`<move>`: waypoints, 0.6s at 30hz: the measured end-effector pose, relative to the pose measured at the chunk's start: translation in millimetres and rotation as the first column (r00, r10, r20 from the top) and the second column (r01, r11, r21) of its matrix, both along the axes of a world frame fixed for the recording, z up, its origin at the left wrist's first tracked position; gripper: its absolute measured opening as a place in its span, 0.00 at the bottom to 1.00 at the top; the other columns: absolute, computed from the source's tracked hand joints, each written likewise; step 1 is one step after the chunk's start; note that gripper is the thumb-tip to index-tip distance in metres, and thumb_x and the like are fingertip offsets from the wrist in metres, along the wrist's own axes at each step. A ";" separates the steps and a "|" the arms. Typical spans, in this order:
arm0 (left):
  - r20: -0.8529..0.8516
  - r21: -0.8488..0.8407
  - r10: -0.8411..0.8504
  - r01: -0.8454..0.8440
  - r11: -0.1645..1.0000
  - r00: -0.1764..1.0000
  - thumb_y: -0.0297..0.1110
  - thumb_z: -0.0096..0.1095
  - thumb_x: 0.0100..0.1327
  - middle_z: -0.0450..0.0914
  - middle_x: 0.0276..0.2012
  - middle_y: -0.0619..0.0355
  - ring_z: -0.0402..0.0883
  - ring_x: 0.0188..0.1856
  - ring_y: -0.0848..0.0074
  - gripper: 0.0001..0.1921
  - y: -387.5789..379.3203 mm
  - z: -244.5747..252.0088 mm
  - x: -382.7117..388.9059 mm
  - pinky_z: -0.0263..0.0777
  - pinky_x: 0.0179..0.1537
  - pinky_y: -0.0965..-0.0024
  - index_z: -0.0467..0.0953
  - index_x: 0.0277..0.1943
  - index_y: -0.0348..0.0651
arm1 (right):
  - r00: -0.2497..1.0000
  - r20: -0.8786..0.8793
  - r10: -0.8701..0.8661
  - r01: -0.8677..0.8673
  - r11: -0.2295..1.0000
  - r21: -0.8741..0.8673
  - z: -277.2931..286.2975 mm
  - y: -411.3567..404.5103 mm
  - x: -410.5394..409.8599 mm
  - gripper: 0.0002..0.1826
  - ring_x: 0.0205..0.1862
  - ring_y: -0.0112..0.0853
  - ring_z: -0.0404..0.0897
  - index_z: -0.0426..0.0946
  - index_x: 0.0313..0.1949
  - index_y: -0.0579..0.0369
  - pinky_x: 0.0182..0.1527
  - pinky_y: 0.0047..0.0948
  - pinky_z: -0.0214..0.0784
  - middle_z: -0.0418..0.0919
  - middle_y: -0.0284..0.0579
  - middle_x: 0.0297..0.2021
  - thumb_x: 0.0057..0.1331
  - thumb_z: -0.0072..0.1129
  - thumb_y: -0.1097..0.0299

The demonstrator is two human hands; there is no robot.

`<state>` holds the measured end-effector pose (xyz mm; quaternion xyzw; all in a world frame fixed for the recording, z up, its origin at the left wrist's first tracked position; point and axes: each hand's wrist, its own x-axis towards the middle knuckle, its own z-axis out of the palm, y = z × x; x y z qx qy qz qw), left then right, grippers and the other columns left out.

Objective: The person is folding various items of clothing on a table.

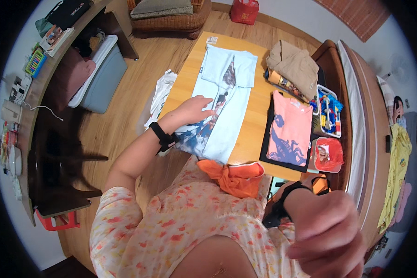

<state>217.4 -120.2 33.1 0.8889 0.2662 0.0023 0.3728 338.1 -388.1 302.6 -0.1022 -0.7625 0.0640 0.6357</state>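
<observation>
My left hand (197,110) rests on a light blue T-shirt (231,116) with a dark picture print, its fingers apart and holding nothing. The shirt lies lengthwise on a wooden table (255,128), one side folded inward with the sleeves at the far end. My right hand (328,231) is raised close to the camera at the lower right, blurred, fingers curled in. Nothing shows in it, though its palm is hidden. An orange cloth item (241,177) lies bunched at my lap, against the near table edge.
Right of the shirt lie a folded pink T-shirt (290,132) on black cloth and folded tan clothing (293,66). A basket of plastic bricks (328,111) and a red-lined bin (328,154) stand beside the bed (371,139). White cloth (163,93) is at the table's left.
</observation>
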 end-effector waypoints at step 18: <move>-0.237 0.321 -0.024 0.102 0.942 0.971 0.54 0.65 0.68 0.47 0.83 0.56 0.46 0.82 0.52 0.44 63.7 -32.7 38.9 0.48 0.74 0.31 0.50 0.81 0.58 | 0.366 0.684 -0.631 0.903 0.062 -0.426 -311.8 289.7 145.7 0.17 0.46 0.52 0.84 0.84 0.51 0.57 0.50 0.46 0.77 0.85 0.59 0.46 0.66 0.63 0.63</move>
